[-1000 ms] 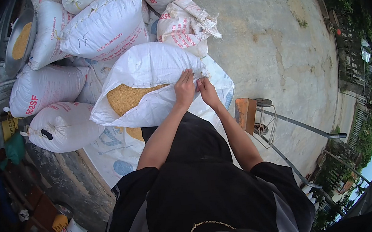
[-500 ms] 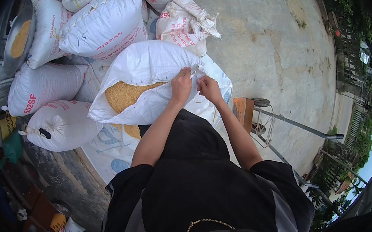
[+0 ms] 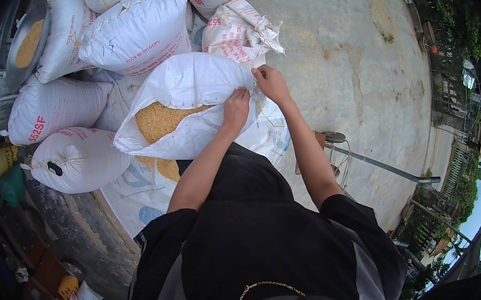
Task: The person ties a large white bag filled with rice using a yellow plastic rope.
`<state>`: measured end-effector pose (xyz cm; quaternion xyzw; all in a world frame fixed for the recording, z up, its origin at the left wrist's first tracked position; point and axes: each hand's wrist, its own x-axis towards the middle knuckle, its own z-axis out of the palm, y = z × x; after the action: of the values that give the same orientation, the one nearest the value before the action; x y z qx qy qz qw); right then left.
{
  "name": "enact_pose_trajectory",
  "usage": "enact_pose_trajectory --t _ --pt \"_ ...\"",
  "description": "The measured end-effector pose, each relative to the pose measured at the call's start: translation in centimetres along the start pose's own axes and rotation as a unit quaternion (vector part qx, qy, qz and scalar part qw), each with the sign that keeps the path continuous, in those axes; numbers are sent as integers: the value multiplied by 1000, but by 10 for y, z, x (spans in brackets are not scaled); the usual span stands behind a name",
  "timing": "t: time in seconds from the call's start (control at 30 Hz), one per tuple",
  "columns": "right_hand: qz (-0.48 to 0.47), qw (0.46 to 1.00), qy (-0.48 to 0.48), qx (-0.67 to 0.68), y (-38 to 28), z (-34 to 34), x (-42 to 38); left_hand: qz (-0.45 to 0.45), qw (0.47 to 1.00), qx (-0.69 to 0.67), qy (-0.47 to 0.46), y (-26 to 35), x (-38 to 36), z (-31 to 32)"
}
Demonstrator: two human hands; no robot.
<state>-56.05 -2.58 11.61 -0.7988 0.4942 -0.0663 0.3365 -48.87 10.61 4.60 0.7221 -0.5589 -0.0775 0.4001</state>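
Observation:
A white woven sack (image 3: pixel 197 75) lies in front of me, its long mouth partly open over golden grain (image 3: pixel 161 120). At the sack's right end, my left hand (image 3: pixel 237 108) pinches the folded edge. My right hand (image 3: pixel 270 82) is closed, just above and to the right of it, at the sack's upper right corner. Its fingertips appear to hold a thin strand, too small to make out clearly. A yellow-green string (image 3: pixel 268 119) hangs below the right hand.
Full sacks (image 3: pixel 134 32) are piled behind and to the left. A metal basin (image 3: pixel 30 46) with grain stands at the upper left. More grain lies on the sheet (image 3: pixel 134 202) underneath. A cart handle (image 3: pixel 383 164) extends over the concrete at the right.
My right hand has moved up and slightly right, away from beside my left hand. The left hand stays on the sack edge. The yellow-green string shows more.

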Motion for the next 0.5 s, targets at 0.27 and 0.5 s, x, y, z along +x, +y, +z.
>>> enact_pose_trajectory --t 0.27,0.5 --pt "-98 971 -145 164 -3 -19 -22 -64 997 -26 -39 2 9 -13" --pt "-130 971 -147 133 7 -23 -34 -78 995 -48 49 19 7 -86"
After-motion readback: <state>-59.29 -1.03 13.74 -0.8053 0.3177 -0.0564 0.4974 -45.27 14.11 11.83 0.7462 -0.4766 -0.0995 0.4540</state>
